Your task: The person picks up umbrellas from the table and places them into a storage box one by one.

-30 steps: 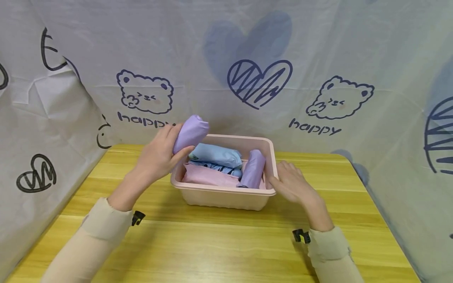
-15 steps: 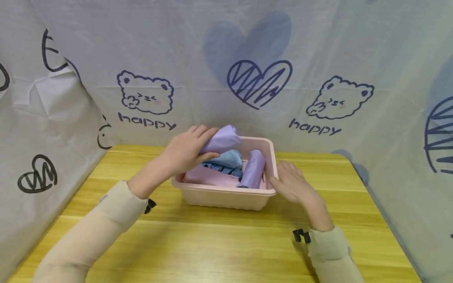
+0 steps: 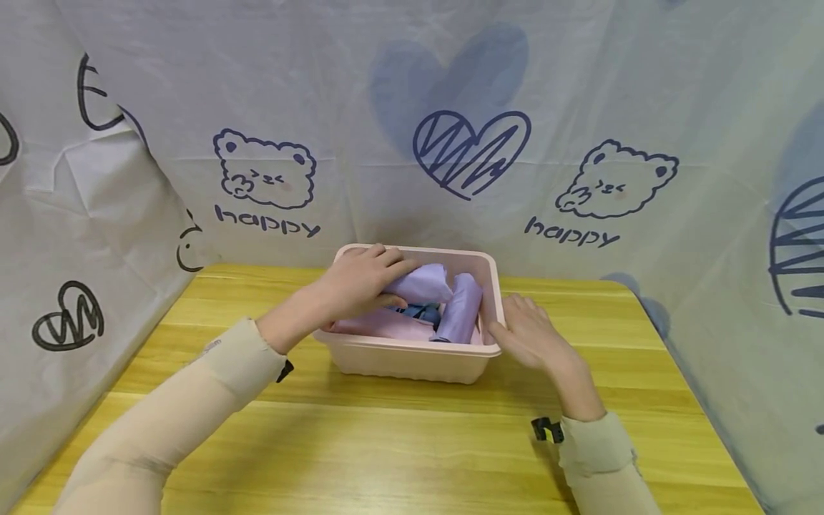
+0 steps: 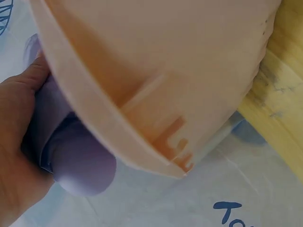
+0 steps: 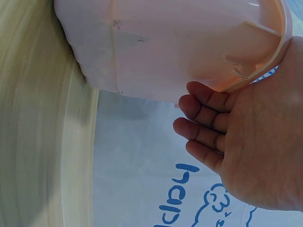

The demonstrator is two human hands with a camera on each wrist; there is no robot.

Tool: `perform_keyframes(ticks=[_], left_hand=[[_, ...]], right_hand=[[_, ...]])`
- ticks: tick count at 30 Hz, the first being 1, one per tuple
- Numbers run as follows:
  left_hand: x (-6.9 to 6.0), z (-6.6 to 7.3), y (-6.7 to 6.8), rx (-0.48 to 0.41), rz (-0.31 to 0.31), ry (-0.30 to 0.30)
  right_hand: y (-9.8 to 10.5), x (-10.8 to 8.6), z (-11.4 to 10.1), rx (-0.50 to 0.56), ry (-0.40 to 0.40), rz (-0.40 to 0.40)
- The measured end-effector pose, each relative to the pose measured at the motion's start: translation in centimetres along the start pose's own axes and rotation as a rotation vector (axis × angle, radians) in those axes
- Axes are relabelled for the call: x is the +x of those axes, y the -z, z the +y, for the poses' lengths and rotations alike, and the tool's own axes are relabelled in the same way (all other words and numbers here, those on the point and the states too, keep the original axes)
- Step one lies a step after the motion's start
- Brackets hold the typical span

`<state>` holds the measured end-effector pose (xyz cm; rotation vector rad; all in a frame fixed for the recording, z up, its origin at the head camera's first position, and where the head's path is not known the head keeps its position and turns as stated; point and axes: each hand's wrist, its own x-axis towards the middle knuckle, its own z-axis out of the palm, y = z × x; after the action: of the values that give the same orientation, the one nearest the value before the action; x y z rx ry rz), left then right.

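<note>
In the head view my left hand (image 3: 363, 286) grips a smooth purple rolled bundle (image 3: 421, 283) inside the pink plastic bin (image 3: 412, 348), above its other contents. The left wrist view shows the rounded end of this purple bundle (image 4: 85, 163) just past the rim. A second purple roll (image 3: 460, 307) leans along the bin's right side. Below the held roll lie a pink bundle (image 3: 386, 324) and a dark-patterned blue one (image 3: 425, 312), partly covered. My right hand (image 3: 531, 332) rests against the bin's right rim, its fingers loosely bent in the right wrist view (image 5: 255, 137).
The bin stands on a yellow wood-grain table (image 3: 412, 443), near its back edge. Behind and beside the table hangs a pale curtain (image 3: 386, 93) printed with bears and hearts.
My left hand has carried the purple bundle rightward and down into the bin, over the light blue bundle, which is now hidden. My right hand has stayed at the rim.
</note>
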<state>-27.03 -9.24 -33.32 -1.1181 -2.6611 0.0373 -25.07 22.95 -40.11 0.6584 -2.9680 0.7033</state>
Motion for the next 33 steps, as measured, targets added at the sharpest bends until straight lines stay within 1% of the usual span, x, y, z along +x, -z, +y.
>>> perform_keyframes(ticks=[7,12,16,19,21,24,29,33], left_hand=[[-0.1,-0.4,-1.4,0.003,-0.077,-0.006],[-0.4,-0.6,-2.4,0.022,-0.094,-0.01],[-0.7,-0.6,-3.1,0.019,-0.101,-0.033],[-0.9,-0.5,-3.6,0.003,-0.099,-0.034],[-1.0,-0.4,-3.9,-0.009,-0.097,-0.024],[-1.1,-0.4,-4.2,-0.044,-0.096,-0.023],[-0.9,-0.5,-5.2,-0.12,-0.089,-0.048],[-0.6,-0.7,-6.1,-0.161,-0.076,-0.04]], right_hand=[[-0.3,0.0,0.0,0.002,0.005,-0.009],[-0.4,0.0,-0.1,0.004,0.009,-0.012],[-0.5,-0.1,-0.2,0.01,0.008,-0.016],[-0.5,-0.1,-0.2,0.011,0.01,-0.015],[-0.5,-0.1,-0.2,0.01,0.013,-0.013],[-0.5,0.0,-0.3,0.014,0.012,-0.014],[-0.3,0.0,-0.1,0.012,0.012,-0.011],[-0.1,0.0,0.3,0.004,0.024,-0.005]])
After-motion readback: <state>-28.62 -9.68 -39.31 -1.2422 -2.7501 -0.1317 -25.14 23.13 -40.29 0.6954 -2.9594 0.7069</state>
